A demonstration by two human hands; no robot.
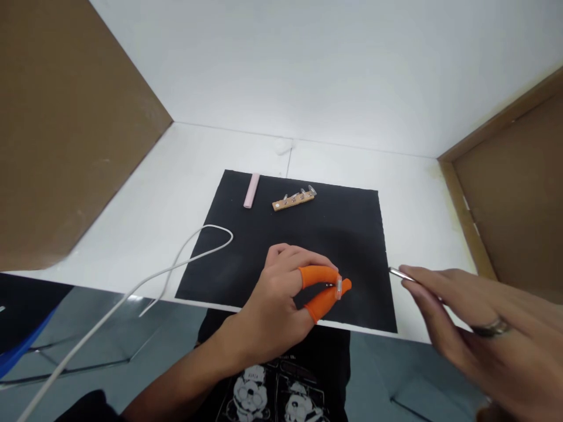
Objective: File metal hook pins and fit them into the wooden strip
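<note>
Left hand (281,302): I pinch a small, clear, plastic-looking piece (338,288); likely light, fragile; hold edges.
Right hand (505,351): pinching slim silvery metal rod (400,274); likely stiff.

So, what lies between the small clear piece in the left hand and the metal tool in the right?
Head view: the orange-covered fingers beside the clear piece, then bare black mat, almost to the metal tool.

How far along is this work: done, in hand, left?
Seemingly done: the wooden strip carries several clear pieces. In hand: the left hand pinches a small transparent part, the right hand a metal tool. Left, perhaps: that part, off the strip.
</note>
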